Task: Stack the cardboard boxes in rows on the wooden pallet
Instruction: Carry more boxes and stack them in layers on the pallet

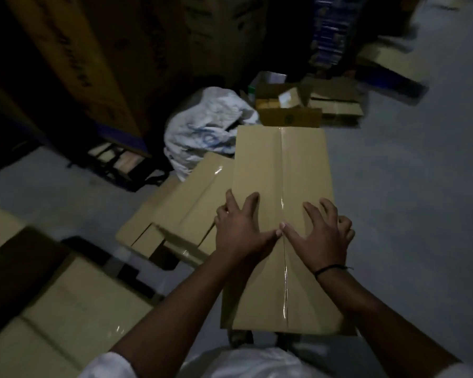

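A long taped cardboard box (281, 170) stands in front of me. My left hand (241, 227) lies on its top near the left edge, fingers spread and some wrapped over the side. My right hand (322, 230) lies on the top near the right edge, fingers spread and curling over that edge. The thumbs meet at the tape seam. Several more sealed boxes (180, 208) lie tumbled on the floor just left of it. Stacked boxes (74, 317) fill the lower left. No bare wood of a pallet shows there.
A white sack (202, 132) slumps behind the boxes. An open carton (287, 107) with small packs and flattened cardboard (336, 102) sit further back. Tall printed cartons (74, 58) stand at the left on a pallet (120, 162). Grey floor (410, 186) spreads to the right.
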